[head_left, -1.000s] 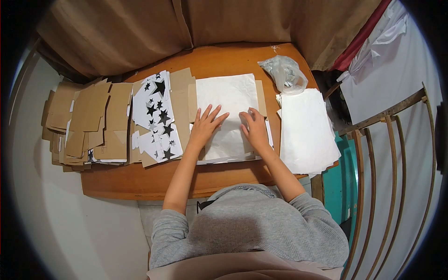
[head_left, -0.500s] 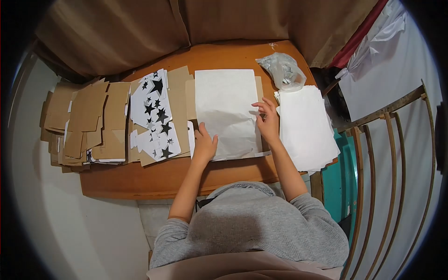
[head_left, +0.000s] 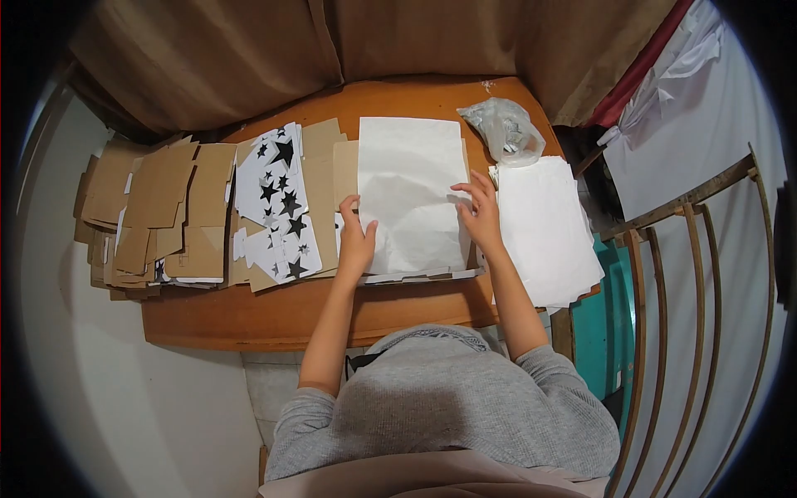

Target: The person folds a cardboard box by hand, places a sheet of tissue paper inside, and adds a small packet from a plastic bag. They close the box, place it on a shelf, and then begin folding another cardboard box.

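A white sheet of paper [head_left: 409,195] lies lengthwise in front of me, slightly creased, over a flat brown cardboard piece [head_left: 344,168] that shows along its left side. My left hand [head_left: 355,242] is at the sheet's left edge, fingers and thumb apart. At the right edge is my right hand [head_left: 481,214], its fingers spread and a little bent, the thumb near the paper. A narrow folded strip [head_left: 423,276] shows below the sheet's near edge. Whether the fingertips press on the paper is hard to tell.
To the left are white cut-outs with black stars [head_left: 286,203] on cardboard, then piled brown cardboard pieces [head_left: 154,207]. A stack of white paper [head_left: 548,236] lies on the right, with a clear plastic bag [head_left: 506,133] behind it. A wooden rack [head_left: 689,249] stands beside the orange-brown table [head_left: 232,319].
The white sheet has shifted slightly right and away from me. My left hand has moved up along its left edge; my right hand has moved slightly right.
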The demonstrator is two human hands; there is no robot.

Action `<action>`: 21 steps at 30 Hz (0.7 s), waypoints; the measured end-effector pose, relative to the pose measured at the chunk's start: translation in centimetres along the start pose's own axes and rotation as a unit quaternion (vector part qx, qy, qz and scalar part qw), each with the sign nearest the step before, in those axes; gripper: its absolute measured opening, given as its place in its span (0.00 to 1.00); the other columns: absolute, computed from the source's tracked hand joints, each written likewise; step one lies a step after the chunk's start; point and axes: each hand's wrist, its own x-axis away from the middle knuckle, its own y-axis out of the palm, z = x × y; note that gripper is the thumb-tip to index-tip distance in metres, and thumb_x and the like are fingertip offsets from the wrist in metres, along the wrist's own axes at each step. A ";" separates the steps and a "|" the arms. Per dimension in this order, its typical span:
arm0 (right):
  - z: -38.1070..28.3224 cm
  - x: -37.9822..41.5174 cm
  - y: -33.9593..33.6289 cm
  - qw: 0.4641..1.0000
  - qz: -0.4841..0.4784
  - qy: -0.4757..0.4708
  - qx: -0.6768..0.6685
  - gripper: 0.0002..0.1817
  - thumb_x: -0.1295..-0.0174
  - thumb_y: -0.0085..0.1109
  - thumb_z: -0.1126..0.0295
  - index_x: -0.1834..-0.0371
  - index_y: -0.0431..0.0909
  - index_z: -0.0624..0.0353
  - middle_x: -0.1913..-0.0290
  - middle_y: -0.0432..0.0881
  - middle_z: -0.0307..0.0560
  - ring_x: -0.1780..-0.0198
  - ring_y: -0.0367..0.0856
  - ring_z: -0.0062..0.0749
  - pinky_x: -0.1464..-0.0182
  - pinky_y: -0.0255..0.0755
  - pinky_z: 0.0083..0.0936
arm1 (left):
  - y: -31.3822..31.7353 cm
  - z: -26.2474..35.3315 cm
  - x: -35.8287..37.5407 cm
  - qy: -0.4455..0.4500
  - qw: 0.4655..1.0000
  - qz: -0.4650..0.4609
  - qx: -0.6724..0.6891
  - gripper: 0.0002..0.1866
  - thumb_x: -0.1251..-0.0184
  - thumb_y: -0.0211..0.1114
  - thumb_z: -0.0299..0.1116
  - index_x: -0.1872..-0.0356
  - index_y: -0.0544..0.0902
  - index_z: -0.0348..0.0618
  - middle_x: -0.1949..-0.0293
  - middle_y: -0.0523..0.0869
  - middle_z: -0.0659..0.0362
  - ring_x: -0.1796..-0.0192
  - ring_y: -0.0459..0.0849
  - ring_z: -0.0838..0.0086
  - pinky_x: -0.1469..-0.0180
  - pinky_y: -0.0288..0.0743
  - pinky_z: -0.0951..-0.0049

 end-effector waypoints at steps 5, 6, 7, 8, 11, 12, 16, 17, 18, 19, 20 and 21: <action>0.2 -1.7 -0.6 0.999 -0.006 -0.031 -0.028 0.21 0.49 0.57 0.85 0.52 0.81 0.51 0.32 0.60 0.44 0.44 0.72 0.32 0.50 0.74 0.23 | -1.7 1.6 -1.5 -0.090 0.979 -0.052 0.174 0.27 0.34 0.57 0.23 0.37 0.61 0.54 0.73 0.69 0.60 0.70 0.66 0.75 0.65 0.63 0.74; -1.0 -2.0 -1.0 0.999 -0.013 0.001 -0.043 0.22 0.50 0.56 0.86 0.53 0.82 0.50 0.33 0.61 0.44 0.44 0.73 0.33 0.51 0.75 0.23 | -2.1 1.7 -1.8 -0.086 0.975 -0.067 0.196 0.24 0.34 0.57 0.22 0.39 0.65 0.53 0.73 0.69 0.61 0.69 0.64 0.78 0.66 0.62 0.75; -1.7 -2.1 -1.2 0.998 -0.019 0.032 -0.059 0.23 0.50 0.55 0.87 0.53 0.82 0.50 0.33 0.62 0.44 0.43 0.73 0.33 0.52 0.75 0.24 | -2.5 1.7 -2.0 -0.082 0.969 -0.082 0.217 0.22 0.34 0.57 0.22 0.40 0.68 0.52 0.72 0.68 0.62 0.68 0.62 0.80 0.66 0.62 0.77; -1.6 -2.1 -1.2 0.998 -0.018 0.032 -0.058 0.23 0.50 0.55 0.87 0.53 0.82 0.50 0.33 0.62 0.44 0.43 0.73 0.33 0.52 0.75 0.24 | -2.8 1.8 -1.9 -0.099 0.979 -0.077 0.163 0.20 0.35 0.57 0.21 0.42 0.72 0.50 0.68 0.76 0.56 0.66 0.70 0.75 0.62 0.64 0.77; -0.3 -1.2 -0.5 0.999 -0.047 0.028 -0.004 0.25 0.53 0.57 0.87 0.53 0.81 0.47 0.37 0.69 0.48 0.47 0.77 0.40 0.53 0.75 0.27 | -3.0 1.6 -0.5 0.005 0.992 -0.121 0.018 0.24 0.37 0.57 0.20 0.40 0.72 0.51 0.57 0.82 0.50 0.57 0.79 0.67 0.55 0.70 0.74; 0.3 -0.5 0.0 0.997 -0.061 -0.014 0.037 0.25 0.52 0.56 0.88 0.53 0.81 0.47 0.38 0.70 0.49 0.46 0.76 0.43 0.51 0.75 0.29 | -2.9 1.1 0.0 0.024 0.989 -0.140 -0.040 0.26 0.39 0.55 0.17 0.39 0.72 0.50 0.49 0.81 0.48 0.48 0.80 0.60 0.48 0.72 0.70; 1.0 1.8 1.4 0.988 -0.112 -0.057 0.090 0.22 0.52 0.56 0.87 0.55 0.81 0.52 0.41 0.73 0.51 0.41 0.72 0.48 0.47 0.73 0.35 | -2.0 1.5 1.4 -0.087 0.971 -0.186 -0.123 0.25 0.37 0.48 0.15 0.39 0.73 0.48 0.53 0.80 0.41 0.52 0.80 0.52 0.49 0.73 0.61; 1.3 2.3 1.8 0.981 -0.129 -0.081 0.120 0.21 0.52 0.56 0.87 0.55 0.80 0.53 0.41 0.73 0.51 0.40 0.71 0.48 0.46 0.72 0.35 | -1.7 1.1 1.5 -0.088 0.971 -0.187 -0.123 0.25 0.37 0.48 0.15 0.39 0.73 0.48 0.53 0.80 0.41 0.52 0.80 0.52 0.49 0.73 0.61; 0.9 2.6 1.9 0.980 -0.124 -0.082 0.130 0.18 0.51 0.56 0.85 0.57 0.80 0.56 0.40 0.72 0.51 0.40 0.70 0.49 0.44 0.71 0.35 | -1.3 0.4 1.6 -0.073 0.972 -0.177 -0.136 0.24 0.36 0.47 0.17 0.39 0.73 0.48 0.53 0.79 0.40 0.53 0.80 0.50 0.50 0.74 0.59; 0.9 2.8 2.2 0.980 -0.125 -0.082 0.131 0.18 0.51 0.56 0.85 0.57 0.80 0.56 0.40 0.72 0.51 0.40 0.70 0.49 0.44 0.71 0.35 | -0.9 -0.2 1.7 -0.059 0.973 -0.167 -0.149 0.23 0.34 0.45 0.18 0.39 0.73 0.48 0.54 0.79 0.40 0.54 0.80 0.49 0.51 0.74 0.58; 1.0 2.9 2.5 0.977 -0.112 -0.093 0.153 0.17 0.52 0.57 0.85 0.58 0.80 0.57 0.41 0.72 0.51 0.40 0.70 0.49 0.43 0.71 0.36 | -0.5 -0.8 1.7 -0.058 0.973 -0.167 -0.148 0.23 0.34 0.45 0.18 0.39 0.73 0.48 0.54 0.79 0.40 0.54 0.80 0.49 0.51 0.74 0.58; 0.9 3.0 2.7 0.974 -0.100 -0.105 0.175 0.16 0.52 0.58 0.84 0.59 0.80 0.57 0.42 0.72 0.50 0.41 0.70 0.48 0.43 0.70 0.36 | -0.2 -0.9 1.7 -0.056 0.968 -0.169 -0.178 0.22 0.33 0.44 0.21 0.40 0.74 0.48 0.53 0.79 0.39 0.53 0.80 0.49 0.51 0.73 0.59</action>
